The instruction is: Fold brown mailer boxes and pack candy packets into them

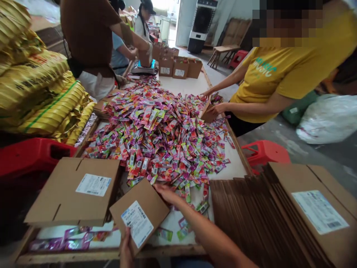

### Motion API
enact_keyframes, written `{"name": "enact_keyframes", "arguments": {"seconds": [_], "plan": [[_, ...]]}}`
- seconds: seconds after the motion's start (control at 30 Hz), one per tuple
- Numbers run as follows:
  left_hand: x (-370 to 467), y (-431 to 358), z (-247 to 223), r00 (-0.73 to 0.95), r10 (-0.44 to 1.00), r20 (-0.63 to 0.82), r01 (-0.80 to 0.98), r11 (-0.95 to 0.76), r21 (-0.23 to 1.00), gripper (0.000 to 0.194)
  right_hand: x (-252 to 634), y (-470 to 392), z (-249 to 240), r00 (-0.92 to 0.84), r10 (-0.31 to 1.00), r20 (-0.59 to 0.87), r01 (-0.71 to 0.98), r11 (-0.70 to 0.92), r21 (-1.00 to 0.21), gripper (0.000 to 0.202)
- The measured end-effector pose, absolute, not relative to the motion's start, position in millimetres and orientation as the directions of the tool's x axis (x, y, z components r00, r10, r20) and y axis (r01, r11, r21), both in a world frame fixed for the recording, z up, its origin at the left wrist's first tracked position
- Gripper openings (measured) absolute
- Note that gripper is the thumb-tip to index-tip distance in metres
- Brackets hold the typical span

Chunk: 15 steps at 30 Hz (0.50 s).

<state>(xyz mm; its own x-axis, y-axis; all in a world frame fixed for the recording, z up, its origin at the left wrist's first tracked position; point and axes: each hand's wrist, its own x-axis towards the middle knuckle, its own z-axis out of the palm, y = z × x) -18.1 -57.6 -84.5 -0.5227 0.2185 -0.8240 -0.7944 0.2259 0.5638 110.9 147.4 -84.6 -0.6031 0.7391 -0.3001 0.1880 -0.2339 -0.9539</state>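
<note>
I am seeing pink, purple, red and green packets [156, 126]. My box [154, 203] is showing plain brown, its label [137, 224] white with black print and a blue patch. Sacks [36, 83] are showing yellow with black characters, stools [269, 150] red.

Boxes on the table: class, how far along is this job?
Likely done: far boxes with packets showing at the top. In hand: left hand and right hand hold a labelled box. Apparently left: stacked flat cartons and a loose pile of packets.
</note>
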Motion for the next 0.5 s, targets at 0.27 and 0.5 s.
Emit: {"name": "enact_keyframes", "arguments": {"seconds": [0.27,0.5], "plan": [[-16,-60,-91,-0.552,0.233,-0.800,-0.778,0.199,0.595,0.042,204,254,-53,0.181,0.969,-0.166,0.709,-0.246,-0.661,0.056],[-20,-64,-88,-0.542,0.216,-0.812,-0.774,0.246,0.583,0.049,87,138,-78,-0.507,0.780,-0.367,0.270,-0.260,-0.927,0.062]]}}
